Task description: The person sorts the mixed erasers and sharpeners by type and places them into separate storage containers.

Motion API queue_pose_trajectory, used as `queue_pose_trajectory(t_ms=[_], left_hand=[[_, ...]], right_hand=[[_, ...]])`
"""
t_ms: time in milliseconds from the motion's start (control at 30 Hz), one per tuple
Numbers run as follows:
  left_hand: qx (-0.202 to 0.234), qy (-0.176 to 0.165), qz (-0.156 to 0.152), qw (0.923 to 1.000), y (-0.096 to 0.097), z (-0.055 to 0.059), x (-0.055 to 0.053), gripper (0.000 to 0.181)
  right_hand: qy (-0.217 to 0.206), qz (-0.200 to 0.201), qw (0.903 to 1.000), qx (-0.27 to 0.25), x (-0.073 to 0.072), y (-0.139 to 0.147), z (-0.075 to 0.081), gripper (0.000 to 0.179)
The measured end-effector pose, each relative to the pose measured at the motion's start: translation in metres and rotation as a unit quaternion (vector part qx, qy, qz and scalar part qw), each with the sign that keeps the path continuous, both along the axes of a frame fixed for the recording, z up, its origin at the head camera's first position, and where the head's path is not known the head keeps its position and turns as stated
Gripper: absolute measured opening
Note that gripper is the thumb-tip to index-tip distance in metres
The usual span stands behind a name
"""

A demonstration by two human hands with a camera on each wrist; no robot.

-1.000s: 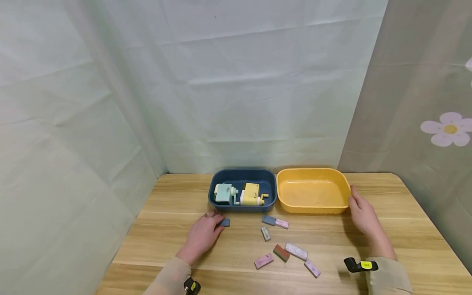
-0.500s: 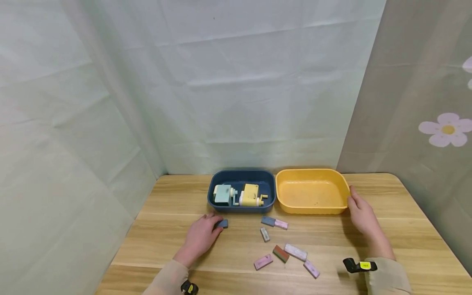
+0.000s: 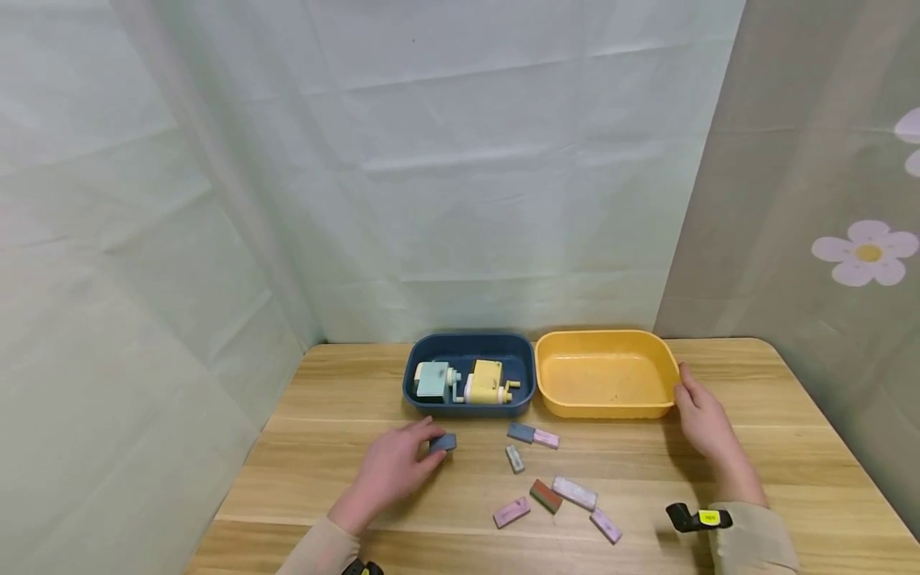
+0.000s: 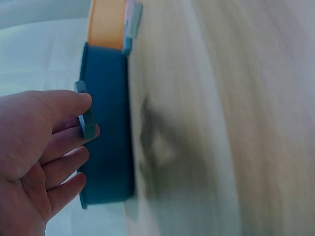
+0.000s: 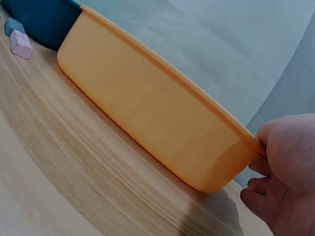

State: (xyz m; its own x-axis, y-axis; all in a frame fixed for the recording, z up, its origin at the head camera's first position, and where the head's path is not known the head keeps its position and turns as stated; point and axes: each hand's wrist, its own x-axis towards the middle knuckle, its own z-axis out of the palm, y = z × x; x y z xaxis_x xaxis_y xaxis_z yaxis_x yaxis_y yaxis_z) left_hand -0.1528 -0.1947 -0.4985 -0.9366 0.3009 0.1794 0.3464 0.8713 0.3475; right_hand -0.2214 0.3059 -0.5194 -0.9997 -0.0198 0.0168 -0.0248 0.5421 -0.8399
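My left hand (image 3: 394,465) pinches a small blue eraser (image 3: 443,442) between thumb and fingers, in front of the dark blue bin (image 3: 470,410). In the left wrist view the eraser (image 4: 86,117) is held up off the table, its shadow on the wood. My right hand (image 3: 706,415) grips the right end of the yellow bin (image 3: 607,410). In the right wrist view the thumb lies at the bin's rim and the other fingers curl beside its outer wall. A mint pencil sharpener (image 3: 434,381) and a yellow pencil sharpener (image 3: 486,381) lie inside the blue bin.
Several erasers lie loose on the wooden table (image 3: 287,479): a blue one (image 3: 521,432) touching a pink one (image 3: 546,438), a grey one (image 3: 514,459), a red-green one (image 3: 545,496), a pale one (image 3: 574,493) and two more pinkish ones. Cloth (image 3: 467,200) hangs behind.
My left hand has picked up the blue eraser it was touching and moved slightly right with it. The right hand stays at the yellow bin.
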Motion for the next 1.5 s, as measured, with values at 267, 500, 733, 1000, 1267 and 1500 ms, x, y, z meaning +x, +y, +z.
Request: queue_pose_trajectory(t_ms=[267,500,733,1000,1267,1500], left_hand=[[0.035,0.062,-0.039,0.9967,0.022,0.014,0.0,0.029],[0.049,0.062,-0.058,0.9951,0.039,0.025,-0.006,0.027],[0.062,0.05,-0.067,0.9946,0.051,0.028,-0.013,0.029],[0.059,0.066,-0.075,0.9932,0.066,0.029,-0.019,0.03],[0.064,0.044,-0.075,0.9942,0.083,0.032,-0.027,0.029],[0.057,0.022,-0.09,0.9941,0.105,0.041,-0.039,0.029]], right_hand=[[-0.002,-0.002,1.0,-0.003,0.0,-0.001,-0.001,0.061],[-0.01,-0.004,0.9999,-0.002,-0.001,-0.001,0.0,0.062],[0.007,-0.002,1.0,-0.002,-0.001,-0.002,0.001,0.061],[0.006,-0.002,1.0,-0.004,0.0,-0.002,0.002,0.062],[0.001,-0.006,0.9999,0.009,-0.001,-0.002,0.002,0.063],[0.007,-0.008,0.9999,0.007,-0.001,-0.003,0.002,0.062]])
